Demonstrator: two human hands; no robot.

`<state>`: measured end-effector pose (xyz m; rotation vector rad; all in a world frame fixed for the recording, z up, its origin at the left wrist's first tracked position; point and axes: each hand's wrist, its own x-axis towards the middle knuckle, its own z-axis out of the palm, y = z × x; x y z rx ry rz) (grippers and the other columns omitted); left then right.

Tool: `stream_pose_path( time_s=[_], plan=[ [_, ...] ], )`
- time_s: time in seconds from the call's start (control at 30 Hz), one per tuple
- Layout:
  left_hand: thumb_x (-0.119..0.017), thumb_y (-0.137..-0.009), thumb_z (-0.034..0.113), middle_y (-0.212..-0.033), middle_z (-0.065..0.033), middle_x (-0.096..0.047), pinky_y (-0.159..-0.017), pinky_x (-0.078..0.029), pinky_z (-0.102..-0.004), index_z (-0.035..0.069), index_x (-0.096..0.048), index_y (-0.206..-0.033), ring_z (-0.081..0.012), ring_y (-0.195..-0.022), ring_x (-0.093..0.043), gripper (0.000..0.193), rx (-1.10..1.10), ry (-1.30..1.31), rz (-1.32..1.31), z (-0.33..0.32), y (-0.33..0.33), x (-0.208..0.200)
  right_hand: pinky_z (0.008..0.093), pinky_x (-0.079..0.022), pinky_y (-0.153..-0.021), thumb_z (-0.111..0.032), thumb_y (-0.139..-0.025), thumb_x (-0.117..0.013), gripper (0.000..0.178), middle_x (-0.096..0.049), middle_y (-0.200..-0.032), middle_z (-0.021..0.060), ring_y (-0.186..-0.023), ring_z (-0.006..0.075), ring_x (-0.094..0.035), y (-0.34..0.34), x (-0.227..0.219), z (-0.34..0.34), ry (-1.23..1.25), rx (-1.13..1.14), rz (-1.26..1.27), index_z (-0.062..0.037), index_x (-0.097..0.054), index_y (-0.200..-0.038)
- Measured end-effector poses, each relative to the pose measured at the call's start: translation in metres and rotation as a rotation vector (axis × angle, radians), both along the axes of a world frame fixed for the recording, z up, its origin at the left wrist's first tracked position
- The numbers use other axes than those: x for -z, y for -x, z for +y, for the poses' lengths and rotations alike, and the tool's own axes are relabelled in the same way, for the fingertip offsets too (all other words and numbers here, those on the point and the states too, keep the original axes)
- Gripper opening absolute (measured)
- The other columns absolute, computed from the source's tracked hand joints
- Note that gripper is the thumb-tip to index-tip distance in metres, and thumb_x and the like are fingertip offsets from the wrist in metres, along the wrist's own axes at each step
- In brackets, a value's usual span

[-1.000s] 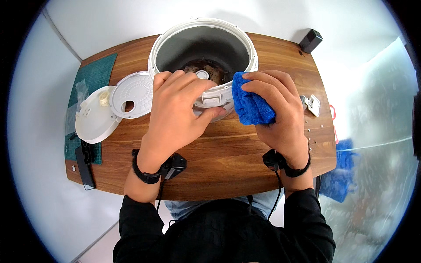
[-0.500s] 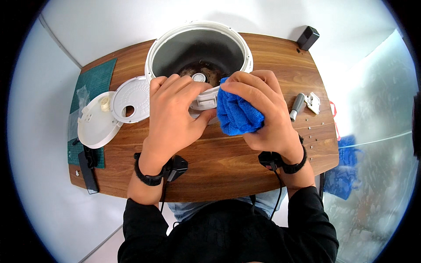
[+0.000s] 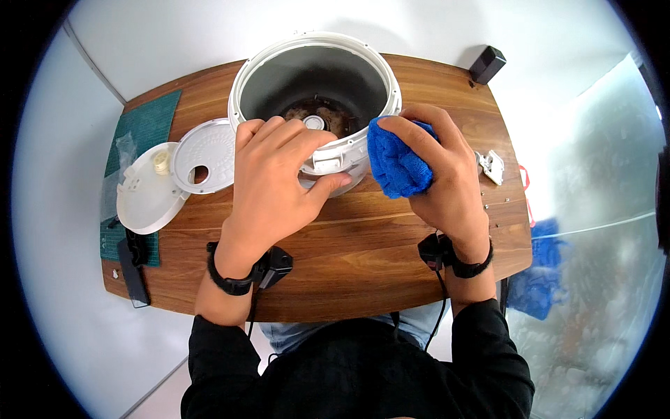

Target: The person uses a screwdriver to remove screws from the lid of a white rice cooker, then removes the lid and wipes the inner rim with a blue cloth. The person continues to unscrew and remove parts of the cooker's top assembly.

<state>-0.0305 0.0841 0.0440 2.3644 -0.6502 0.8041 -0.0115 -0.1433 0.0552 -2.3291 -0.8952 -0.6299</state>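
Note:
A white rice cooker body (image 3: 237,84) stands open at the far middle of the table. Its grey inner wall runs down to a brown, stained bottom with a round white piece (image 3: 314,123) at the centre. My left hand (image 3: 276,178) grips the near rim, fingers over the top and thumb low on the outside, beside the latch part (image 3: 326,162). Bunched up in my right hand (image 3: 450,164) is a blue cloth (image 3: 398,159), held just off the cooker's right front side. The fingers and thumb press into the cloth.
Left of the cooker lie a white perforated disc (image 3: 216,150) and a white lid (image 3: 143,209), partly over a green cutting mat (image 3: 157,112). Near them is a black bar-shaped object (image 3: 134,279). On the right are a white bracket (image 3: 493,167), several screws and a black block (image 3: 488,65).
My right hand has moved right with the blue cloth, away from the cooker's front rim, and now covers the grey-handled tool. My left hand keeps its hold on the rim.

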Motion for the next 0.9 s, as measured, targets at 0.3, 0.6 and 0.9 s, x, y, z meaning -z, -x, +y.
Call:
stream_pose_path(
  time_s=[0.3, 0.6, 0.9],
  plan=[
    [-0.087, -0.062, 0.019, -0.08, -0.0042, -0.061, -0.081, -0.035, -0.0377, 0.007, -0.071, -0.094, -0.0241, -0.079, -0.055, 0.038, 0.003, -0.004, 0.0, -0.002, 0.001, -0.001, 0.0466, -0.049, -0.081, -0.002, -0.059, -0.078, 0.063, -0.057, -0.108, 0.0154, -0.096, 0.0378, -0.058, 0.013, 0.0, 0.019, -0.022, -0.046, -0.007, -0.0149, -0.065, -0.119],
    [-0.086, -0.065, 0.023, -0.078, -0.0049, -0.06, -0.081, -0.034, -0.0375, 0.007, -0.072, -0.096, -0.0238, -0.077, -0.054, 0.038, 0.017, -0.01, -0.026, 0.001, -0.001, 0.0, 0.0451, -0.049, -0.081, -0.003, -0.061, -0.079, 0.058, -0.057, -0.103, 0.0153, -0.094, 0.0369, -0.057, 0.005, -0.005, 0.016, -0.045, -0.016, 0.036, -0.0175, -0.066, -0.116],
    [-0.086, -0.064, 0.022, -0.077, -0.0052, -0.061, -0.08, -0.034, -0.0367, 0.006, -0.072, -0.094, -0.024, -0.075, -0.054, 0.037, 0.014, 0.0, -0.03, 0.0, -0.002, -0.001, 0.0453, -0.047, -0.08, -0.005, -0.062, -0.079, 0.056, -0.056, -0.098, 0.0147, -0.093, 0.0366, -0.056, -0.004, -0.01, 0.01, 0.003, 0.021, -0.004, -0.0159, -0.066, -0.116]
  ],
)
